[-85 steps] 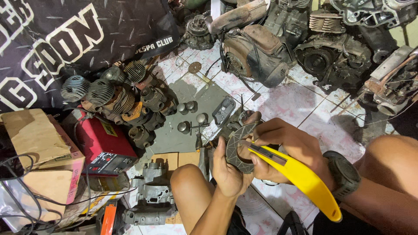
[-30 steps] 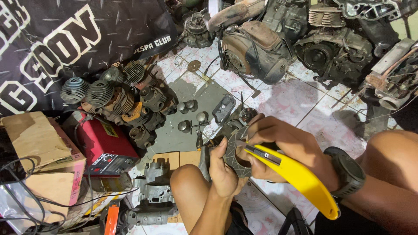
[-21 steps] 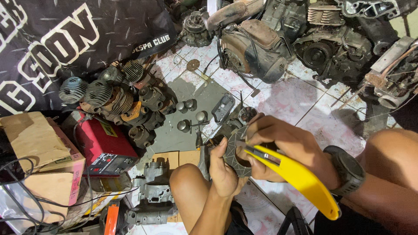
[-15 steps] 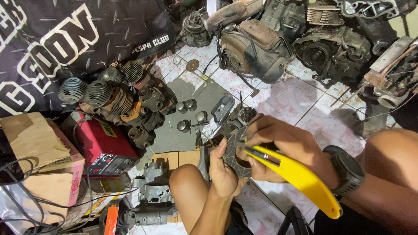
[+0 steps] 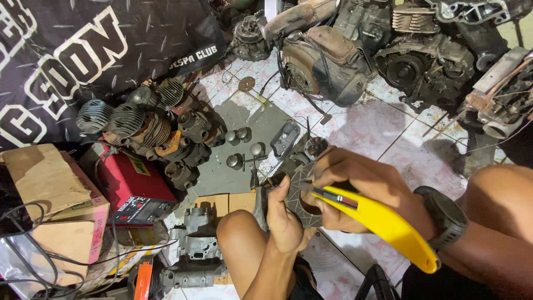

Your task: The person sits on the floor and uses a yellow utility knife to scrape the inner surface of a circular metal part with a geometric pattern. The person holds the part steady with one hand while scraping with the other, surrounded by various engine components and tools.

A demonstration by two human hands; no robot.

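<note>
Left to right: a torn cardboard box (image 5: 47, 189), a red machine case (image 5: 133, 186) and finned engine cylinders (image 5: 125, 119) lie on the tiled floor (image 5: 383, 130). The left hand (image 5: 286, 214) stays clamped on a grey ring-shaped clutch plate (image 5: 297, 191) above the knee. The right hand (image 5: 369, 191), closed round a yellow utility knife (image 5: 383, 225), has drawn its blade slightly inward along the plate; scraping continues.
</note>
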